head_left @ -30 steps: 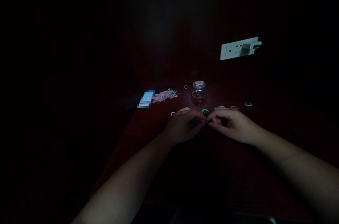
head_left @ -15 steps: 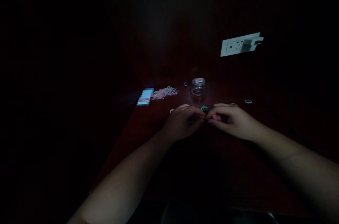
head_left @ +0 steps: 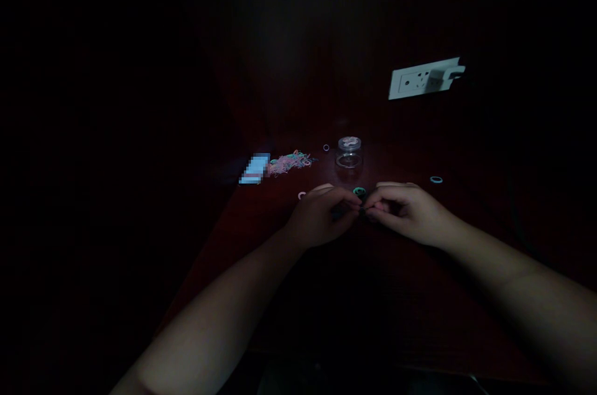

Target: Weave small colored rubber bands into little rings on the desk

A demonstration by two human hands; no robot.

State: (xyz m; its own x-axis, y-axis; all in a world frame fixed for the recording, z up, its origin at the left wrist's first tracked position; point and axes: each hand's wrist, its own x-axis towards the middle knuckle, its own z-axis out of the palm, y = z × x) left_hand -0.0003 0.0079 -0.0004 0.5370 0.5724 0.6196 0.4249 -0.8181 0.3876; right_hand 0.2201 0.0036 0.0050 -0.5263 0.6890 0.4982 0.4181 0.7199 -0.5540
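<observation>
My left hand and my right hand meet over the middle of the dark red table. Thumb and fingers of each are pinched together, tips almost touching. Something small and dark shows between the fingertips, too dim to name. Just beyond them lies a green hair band. A pink band peeks out behind my left hand. Past my hands stands a clear jar with its lid on. To its left is a tangled heap of small coloured elastic bands.
A lit phone, its screen blurred out, lies by the table's left edge. One blue band is off to the right, and a small purple ring is near the jar. A socket panel with a plug is on the back wall.
My fingertips have shifted very slightly around the small thing between them. Otherwise both hands keep the same pinch, and the table things stay put; the view has moved a little.
</observation>
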